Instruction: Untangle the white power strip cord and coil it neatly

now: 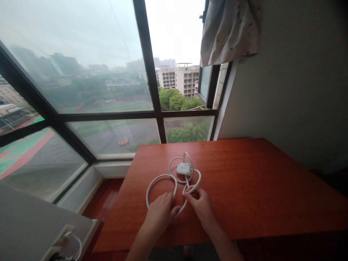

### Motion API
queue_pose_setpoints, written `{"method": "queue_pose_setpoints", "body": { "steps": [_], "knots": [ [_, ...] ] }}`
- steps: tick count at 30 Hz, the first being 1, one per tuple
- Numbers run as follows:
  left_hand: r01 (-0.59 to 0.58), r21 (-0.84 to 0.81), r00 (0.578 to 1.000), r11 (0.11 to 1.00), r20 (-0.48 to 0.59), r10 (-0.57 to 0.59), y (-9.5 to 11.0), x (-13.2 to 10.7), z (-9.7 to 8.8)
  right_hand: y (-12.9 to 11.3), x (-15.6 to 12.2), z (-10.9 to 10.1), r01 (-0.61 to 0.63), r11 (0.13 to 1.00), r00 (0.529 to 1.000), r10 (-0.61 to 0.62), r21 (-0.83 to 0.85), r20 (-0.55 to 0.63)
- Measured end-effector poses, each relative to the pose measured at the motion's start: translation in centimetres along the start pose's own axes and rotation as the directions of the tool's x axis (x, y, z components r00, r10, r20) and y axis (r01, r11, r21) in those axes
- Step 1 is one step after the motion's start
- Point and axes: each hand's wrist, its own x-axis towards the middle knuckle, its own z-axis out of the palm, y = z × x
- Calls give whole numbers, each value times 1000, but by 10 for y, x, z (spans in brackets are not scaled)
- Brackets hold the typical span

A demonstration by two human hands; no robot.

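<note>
A white cable [160,178] lies in loose loops on the reddish wooden table [258,181], with a small white socket box [184,168] resting on the loops at the far side. My left hand [161,212] rests on the near end of the left loop, fingers curled over the cable. My right hand [200,203] pinches a strand of the same cable just below the box, thumb and fingers closed on it.
A large dark-framed window [152,90] rises behind the table, with a curtain [231,30] bunched at the upper right. A grey wall [293,83] borders the table's right side. A white plug and cord [65,237] sit on a grey surface at the lower left.
</note>
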Motion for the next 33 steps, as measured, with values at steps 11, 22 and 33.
{"method": "queue_pose_setpoints", "body": {
  "steps": [11, 22, 33],
  "knots": [
    [-77, -155, 995, 985, 50, 85, -17, -12, 10, -20, 13, -33, -247, 940, 926, 158, 235, 344],
    [-23, 208, 997, 978, -66, 37, -29, -1, -8, -14, 96, -49, -539, 823, 839, 506, 178, 201],
    [50, 195, 989, 979, -145, -22, -59, 10, -7, -42, 98, -54, -424, 904, 891, 406, 56, 204]
  ]
}}
